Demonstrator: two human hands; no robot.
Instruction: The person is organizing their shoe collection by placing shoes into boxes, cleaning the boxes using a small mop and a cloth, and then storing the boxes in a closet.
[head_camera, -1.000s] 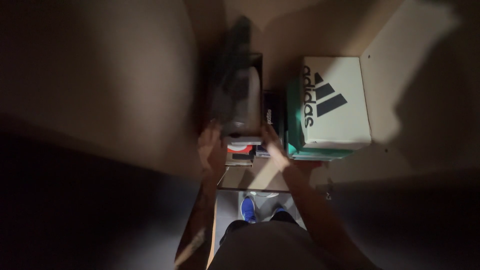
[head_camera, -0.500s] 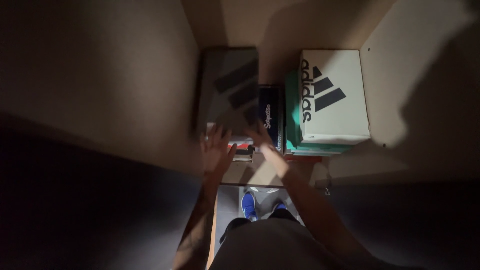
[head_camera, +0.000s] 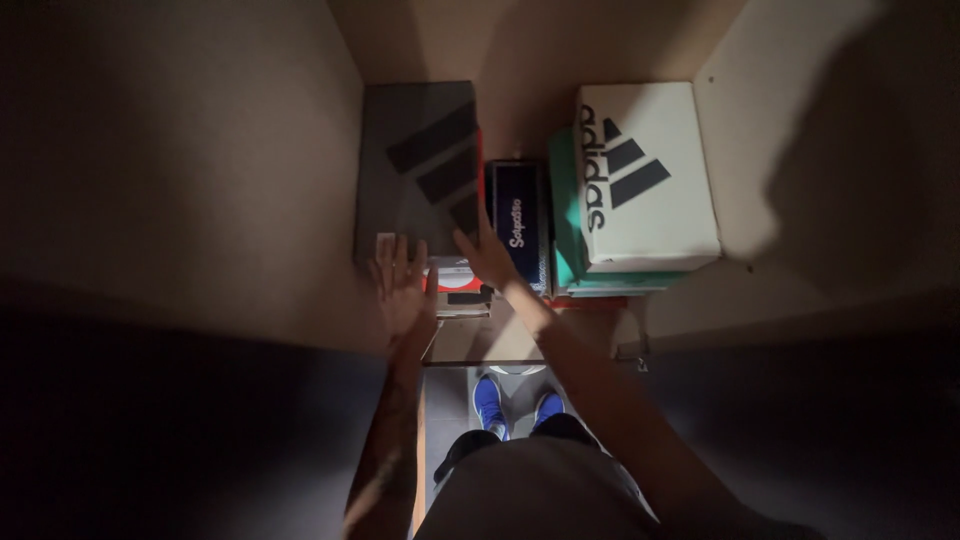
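Note:
A grey shoebox (head_camera: 420, 165) with dark diagonal stripes lies flat on top of a stack of boxes in a dim closet corner. My left hand (head_camera: 402, 285) rests flat, fingers spread, against the near end of that box. My right hand (head_camera: 485, 258) presses its near right corner, fingers extended. Under the grey box a red and white box (head_camera: 458, 285) shows at the near end. Neither hand grips anything.
A narrow dark blue box (head_camera: 518, 225) stands between the stacks. To the right a white shoebox (head_camera: 645, 185) with black stripes lies on a teal box (head_camera: 565, 220). Closet walls enclose left, back and right. My blue shoes (head_camera: 512, 402) show below on the floor.
The grey box, blurred and tilted a second ago, now lies flat on the stack, pushed toward the back wall. Both hands have shifted from its sides to its near end.

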